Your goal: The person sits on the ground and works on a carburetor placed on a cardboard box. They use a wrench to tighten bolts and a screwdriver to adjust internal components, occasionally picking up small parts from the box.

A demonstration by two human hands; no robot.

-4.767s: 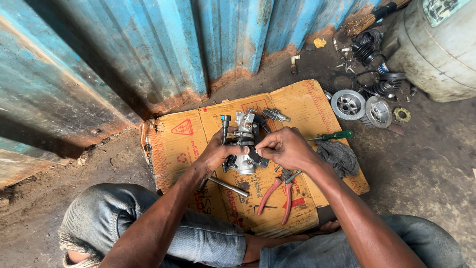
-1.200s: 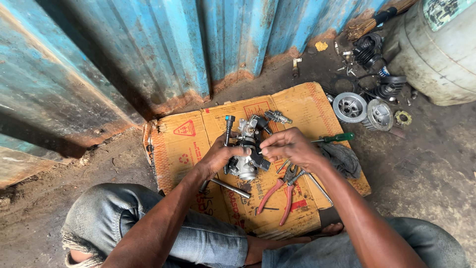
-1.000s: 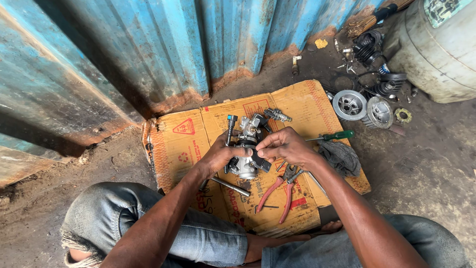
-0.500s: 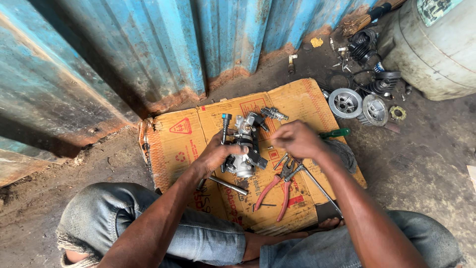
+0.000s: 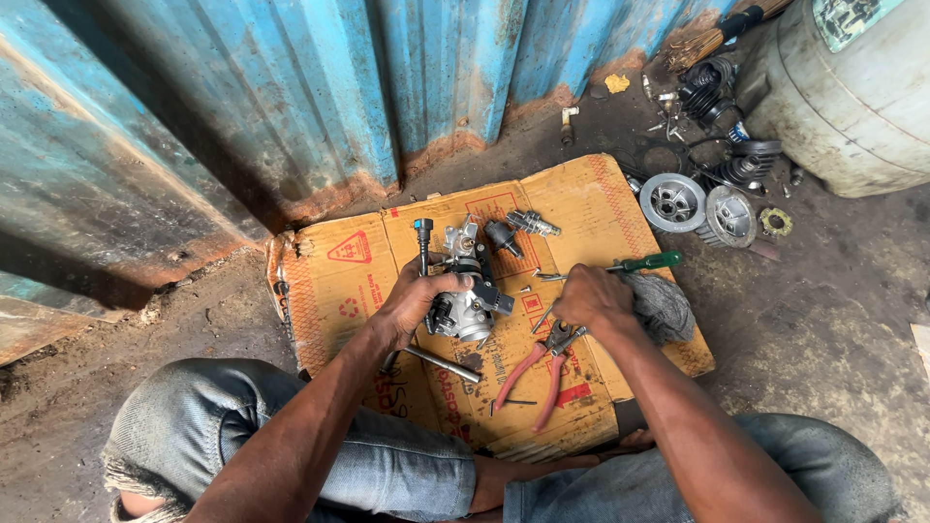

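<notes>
I sit on the ground with a flattened cardboard box [image 5: 334, 291] in front of my knees. My left hand [image 5: 415, 302] grips a small silver metal engine part [image 5: 467, 302] and holds it on the cardboard. My right hand [image 5: 593, 296] is off that part, curled knuckles-up just below the shaft of a green-handled screwdriver [image 5: 647, 261] and against a grey rag [image 5: 668, 308]. Whether its fingers hold anything is hidden. Red-handled pliers [image 5: 536, 373] lie just below that hand.
A metal rod [image 5: 443, 364] and small fittings [image 5: 531, 224] lie on the cardboard. Two round metal parts [image 5: 673, 201] sit on the dirt at right, near black rubber pieces [image 5: 712, 92] and a grey drum [image 5: 852, 97]. A blue corrugated wall [image 5: 320, 107] stands behind.
My right hand left the metal part and moved right, to the screwdriver and the rag. My left hand still grips the part.
</notes>
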